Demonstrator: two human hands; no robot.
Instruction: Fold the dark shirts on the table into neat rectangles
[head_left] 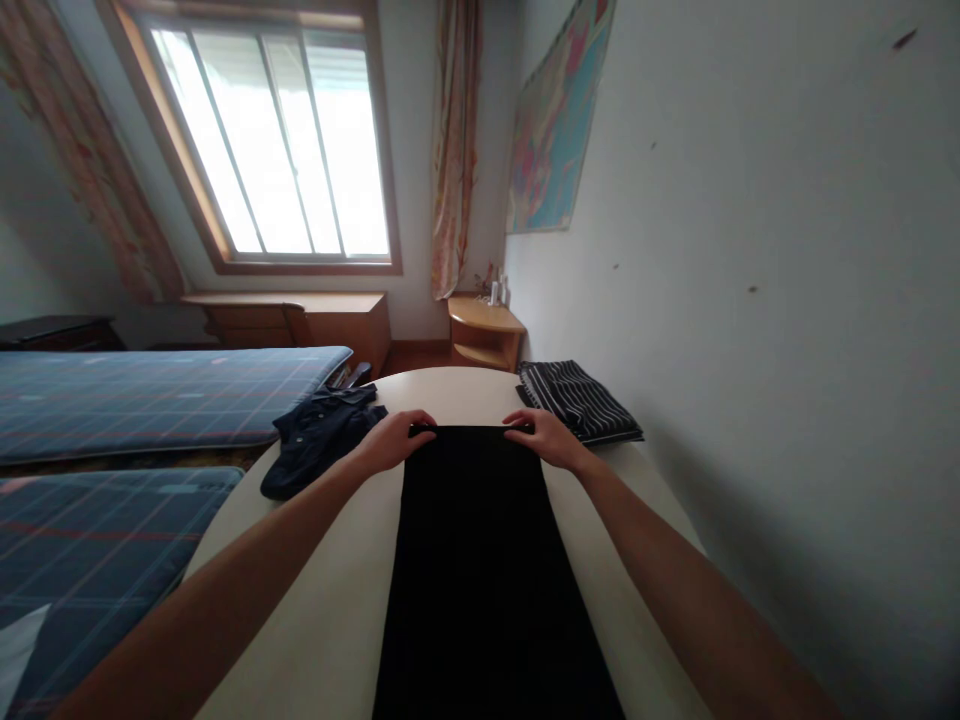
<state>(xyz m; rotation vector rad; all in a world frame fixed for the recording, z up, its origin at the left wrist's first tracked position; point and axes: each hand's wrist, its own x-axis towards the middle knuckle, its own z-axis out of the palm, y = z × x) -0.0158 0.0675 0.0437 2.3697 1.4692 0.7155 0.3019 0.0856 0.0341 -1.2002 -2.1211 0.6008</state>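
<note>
A long black garment (pixel 484 570), its exact kind unclear, lies lengthwise over a pale round table (pixel 330 590) and runs out of view at the bottom. My left hand (pixel 394 440) pinches its far left corner between thumb and fingers. At the far right corner, my right hand (pixel 544 437) grips the cloth the same way. The far edge is stretched straight between both hands. Left of my left hand sits a dark navy garment (pixel 319 435), loosely bunched. Just beyond my right hand is a folded black cloth with white stripes (pixel 581 400).
Two beds with blue plaid mattresses (pixel 150 400) stand to the left. A white wall (pixel 787 350) runs close along the right, with a map (pixel 559 130) on it. A wooden desk (pixel 337 315) and a corner shelf (pixel 487 316) are at the back, near the window (pixel 277 150).
</note>
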